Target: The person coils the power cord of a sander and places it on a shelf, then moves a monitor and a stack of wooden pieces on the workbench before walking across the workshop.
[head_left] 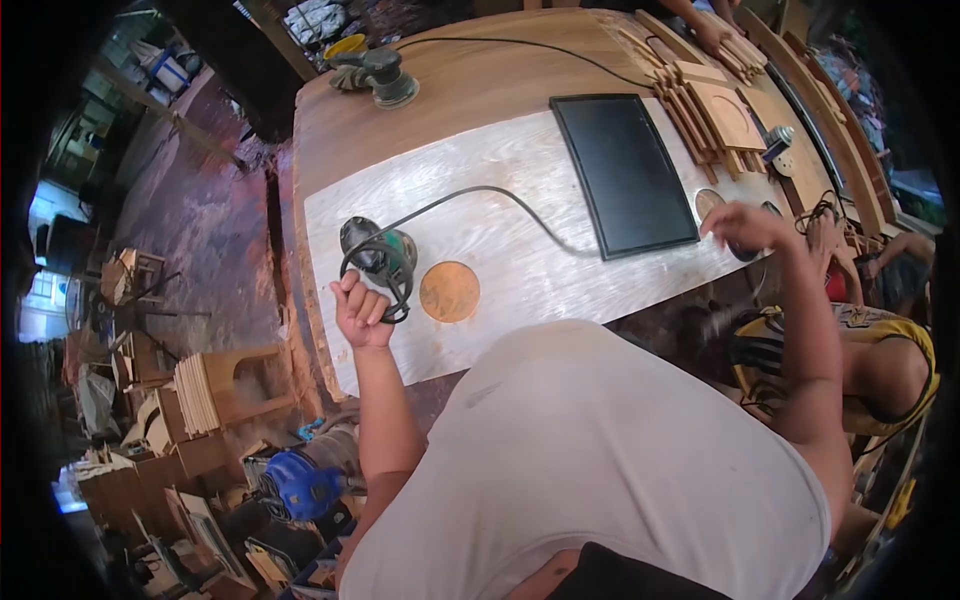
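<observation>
Loops of black power cord point(405, 290) run through my left hand point(362, 312), whose fingers are closed around them. Just beyond it, on a whitish board point(500, 160), stands a green and black handheld sander point(378, 250). A round abrasive disc point(450, 291) lies flat to the right of that hand. My right hand point(748, 228) reaches over the board's right end with bent, parted fingers and nothing visible in them. Under it is a dark object point(742, 250), partly hidden. A dark framed panel point(628, 175) lies to its left, and another round disc point(709, 204) is close by.
A second sander point(390, 78) stands at the table's far left. Wooden pieces point(715, 115) and a spray can point(777, 143) lie at the right. Another person in a yellow and black top point(840, 350) is close on my right. A blue machine point(300, 485) stands behind my left arm.
</observation>
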Demonstrator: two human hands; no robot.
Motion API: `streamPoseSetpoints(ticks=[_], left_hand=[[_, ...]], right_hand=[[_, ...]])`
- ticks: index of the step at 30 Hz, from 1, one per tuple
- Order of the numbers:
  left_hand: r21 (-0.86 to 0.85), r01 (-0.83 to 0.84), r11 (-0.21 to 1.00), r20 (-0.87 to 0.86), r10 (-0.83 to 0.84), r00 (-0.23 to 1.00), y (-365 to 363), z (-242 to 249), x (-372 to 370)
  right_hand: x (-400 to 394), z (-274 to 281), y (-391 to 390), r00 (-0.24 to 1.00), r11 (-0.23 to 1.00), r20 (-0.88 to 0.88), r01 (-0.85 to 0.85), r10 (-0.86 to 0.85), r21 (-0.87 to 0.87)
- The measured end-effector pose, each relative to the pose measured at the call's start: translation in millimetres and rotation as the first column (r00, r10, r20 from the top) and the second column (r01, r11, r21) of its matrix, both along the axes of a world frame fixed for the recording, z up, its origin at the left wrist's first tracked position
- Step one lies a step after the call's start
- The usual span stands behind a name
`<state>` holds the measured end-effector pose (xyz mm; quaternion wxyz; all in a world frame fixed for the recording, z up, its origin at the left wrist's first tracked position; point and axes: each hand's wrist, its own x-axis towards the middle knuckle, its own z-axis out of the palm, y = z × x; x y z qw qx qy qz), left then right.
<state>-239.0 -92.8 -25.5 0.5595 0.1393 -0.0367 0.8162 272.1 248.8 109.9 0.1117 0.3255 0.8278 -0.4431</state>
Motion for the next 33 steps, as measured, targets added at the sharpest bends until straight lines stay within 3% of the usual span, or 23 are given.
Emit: streamPoseSetpoints(ticks=[2, 3, 5, 6, 8, 13, 16, 18, 19, 24, 27, 31, 33], left_hand=[[0.013, 0.064, 0.998, -0.002, -0.064, 0.998, 7, -1, 4], [0.023, 0.094, 0.995, 0.004, -0.095, 0.996, 11, 2, 7], [0.014, 0.128, 0.992, 0.004, -0.128, 0.992, 20, 9, 11], [-0.010, 0.138, 0.990, -0.001, -0.138, 0.990, 22, 11, 12], [-0.046, 0.136, 0.990, -0.016, -0.137, 0.990, 23, 14, 11], [-0.061, 0.190, 0.980, -0.041, -0.193, 0.980, 26, 15, 12], [-0.048, 0.182, 0.982, -0.046, -0.184, 0.982, 23, 15, 13], [-0.043, 0.171, 0.984, -0.048, -0.173, 0.984, 22, 15, 14], [-0.044, 0.162, 0.986, -0.035, -0.163, 0.986, 21, 15, 15], [-0.067, 0.095, 0.993, -0.031, -0.098, 0.995, 16, 18, 16], [-0.038, 0.090, 0.995, -0.026, -0.091, 0.995, 10, 13, 9], [-0.009, 0.074, 0.997, -0.008, -0.074, 0.997, 9, 11, 11], [-0.031, 0.049, 0.998, -0.026, -0.050, 0.998, 8, 13, 11]], right_hand=[[-26, -15, -40, 0.973, 0.982, 0.215, -0.049, 0.088, -0.181], [-39, -19, -54, 0.972, 0.979, 0.209, -0.068, 0.109, -0.194], [-62, -21, -68, 0.958, 0.937, 0.285, 0.140, -0.047, -0.318], [-69, -23, -66, 0.959, 0.938, 0.280, 0.126, -0.032, -0.324], [-82, -26, -58, 0.987, 0.961, 0.104, -0.092, 0.123, -0.259], [-148, 11, -53, 0.987, 0.965, -0.127, -0.126, 0.098, -0.228], [-193, -26, -38, 0.887, 0.819, -0.446, -0.164, -0.122, -0.550], [-225, -74, -38, 0.782, 0.660, -0.554, -0.260, -0.284, -0.705], [-238, -87, -46, 0.804, 0.628, -0.468, -0.157, -0.367, -0.762], [-282, -153, -66, 0.895, 0.621, -0.290, -0.020, -0.338, -0.784], [-282, -140, -73, 0.919, 0.683, -0.312, -0.067, -0.242, -0.727], [-266, -102, -77, 0.890, 0.697, -0.321, -0.004, -0.325, -0.717], [-253, -79, -78, 0.887, 0.747, -0.375, -0.053, -0.269, -0.662]])
